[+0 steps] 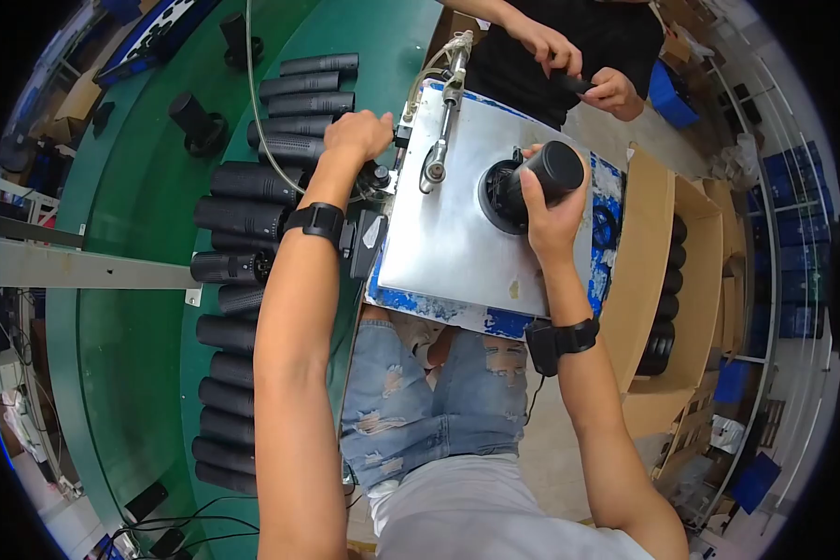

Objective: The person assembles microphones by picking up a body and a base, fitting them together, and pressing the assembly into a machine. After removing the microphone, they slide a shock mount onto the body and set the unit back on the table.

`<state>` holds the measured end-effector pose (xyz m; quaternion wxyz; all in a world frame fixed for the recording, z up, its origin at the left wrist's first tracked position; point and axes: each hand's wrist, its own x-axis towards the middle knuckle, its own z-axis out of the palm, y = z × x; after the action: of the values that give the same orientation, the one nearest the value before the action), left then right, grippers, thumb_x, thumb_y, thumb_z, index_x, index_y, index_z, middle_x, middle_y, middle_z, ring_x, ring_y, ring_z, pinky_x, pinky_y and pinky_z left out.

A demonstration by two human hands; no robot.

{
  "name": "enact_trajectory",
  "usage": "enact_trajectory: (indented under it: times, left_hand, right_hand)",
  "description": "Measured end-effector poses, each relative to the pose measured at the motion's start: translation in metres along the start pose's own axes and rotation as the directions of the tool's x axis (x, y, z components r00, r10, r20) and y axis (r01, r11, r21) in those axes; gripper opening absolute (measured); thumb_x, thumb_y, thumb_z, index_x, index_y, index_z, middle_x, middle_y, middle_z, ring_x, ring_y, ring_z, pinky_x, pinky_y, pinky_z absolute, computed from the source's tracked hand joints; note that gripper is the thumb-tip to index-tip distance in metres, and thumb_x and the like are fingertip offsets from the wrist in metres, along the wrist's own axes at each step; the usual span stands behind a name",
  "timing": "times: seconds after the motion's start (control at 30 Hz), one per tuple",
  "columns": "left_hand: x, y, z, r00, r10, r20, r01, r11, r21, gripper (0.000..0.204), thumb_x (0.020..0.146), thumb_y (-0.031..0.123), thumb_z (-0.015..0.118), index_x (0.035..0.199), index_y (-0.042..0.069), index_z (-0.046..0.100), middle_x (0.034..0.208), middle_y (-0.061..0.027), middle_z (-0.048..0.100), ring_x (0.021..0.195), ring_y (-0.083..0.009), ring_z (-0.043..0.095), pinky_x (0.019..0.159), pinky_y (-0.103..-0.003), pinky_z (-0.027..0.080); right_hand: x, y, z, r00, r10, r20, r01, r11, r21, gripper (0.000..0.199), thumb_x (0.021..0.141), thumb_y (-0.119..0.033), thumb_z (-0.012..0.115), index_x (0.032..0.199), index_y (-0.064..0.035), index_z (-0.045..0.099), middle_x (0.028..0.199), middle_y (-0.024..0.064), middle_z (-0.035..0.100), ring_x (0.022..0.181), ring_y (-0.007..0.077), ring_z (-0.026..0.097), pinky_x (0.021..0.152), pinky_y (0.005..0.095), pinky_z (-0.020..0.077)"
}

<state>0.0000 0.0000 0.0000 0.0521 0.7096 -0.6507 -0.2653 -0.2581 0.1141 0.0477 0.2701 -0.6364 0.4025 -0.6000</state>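
My right hand [549,213] grips a black cylinder [549,172] that stands in a round black fixture [497,201] on a metal plate [448,233]. My left hand [357,136] reaches past the plate's left edge, fingers curled over a small black knob or lever next to a row of black cylinders [252,224]; what it holds is hidden. A metal nozzle tool [441,140] with clear hoses lies along the plate between my two hands. Each wrist wears a black band.
Many black cylinders lie in a row on the green conveyor [140,243] at left. A cardboard box [667,280] at right holds more black cylinders. Another person's hands [579,75] hold a black part at the top. Blue crates stand far right.
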Motion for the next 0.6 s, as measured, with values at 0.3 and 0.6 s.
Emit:
enact_trajectory:
  times: [0.3,0.6]
  left_hand:
    - [-0.07,-0.024,0.008,0.871,0.231,-0.435,-0.367,0.894,-0.259,0.059,0.094,0.043,0.044,0.127,-0.005,0.05,0.134,-0.0259,0.048,0.125,-0.0409,0.044,0.106,-0.045,0.033]
    - [-0.315,0.033,-0.063,0.347,0.46,-0.818,-0.73,0.68,0.073,0.076,0.065,0.027,0.078,0.128,-0.002,0.049,0.122,-0.0201,0.054,0.121,-0.0447,0.045,0.102,-0.051,0.033]
  right_hand:
    - [0.001,0.001,-0.011,1.0,-0.005,-0.002,0.005,0.994,-0.107,0.044,0.084,-0.008,0.068,0.12,-0.0009,0.043,0.107,0.0105,0.058,0.096,0.0177,0.058,0.092,0.0309,0.0444]
    - [0.014,-0.211,0.023,0.865,-0.447,0.23,0.418,0.894,0.164,0.066,0.076,-0.048,0.072,0.11,0.0045,0.052,0.105,0.0174,0.06,0.099,0.0268,0.057,0.089,0.0366,0.0441]
